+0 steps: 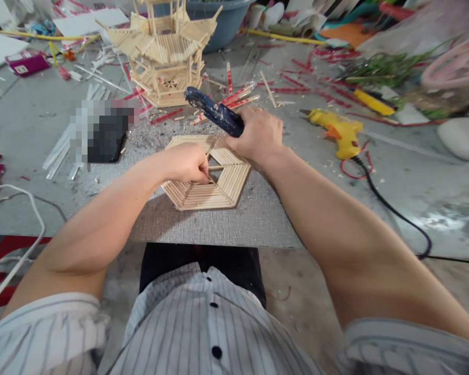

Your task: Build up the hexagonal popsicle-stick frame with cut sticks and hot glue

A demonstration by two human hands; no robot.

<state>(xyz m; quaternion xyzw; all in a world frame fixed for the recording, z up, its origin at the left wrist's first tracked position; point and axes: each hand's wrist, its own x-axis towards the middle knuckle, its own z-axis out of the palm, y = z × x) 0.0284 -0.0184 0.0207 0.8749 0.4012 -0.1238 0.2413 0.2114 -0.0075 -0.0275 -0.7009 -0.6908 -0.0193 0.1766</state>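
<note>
A flat hexagonal panel of thin wooden sticks (207, 197) lies on the table in front of me, with an opening at its centre crossed by a stick. My left hand (189, 164) is over the left part of the panel, fingertips pinched together at the central opening. Whatever is between those fingertips is too small to make out. Just above the panel's upper right edge, my right hand (260, 133) is closed around a dark blue, curved-handled tool (214, 112) with whitish smears. The tool's working end is hidden, so its exact kind cannot be told.
A pagoda-like stick model (166, 52) stands behind the panel, near a blue basin (222, 23). To the right lies a yellow glue gun (338, 133) with a black cord. Clear glue sticks (60, 148) and a dark phone-like slab (107, 138) are left. Red-and-clear wrapper scraps (293, 80) litter the back.
</note>
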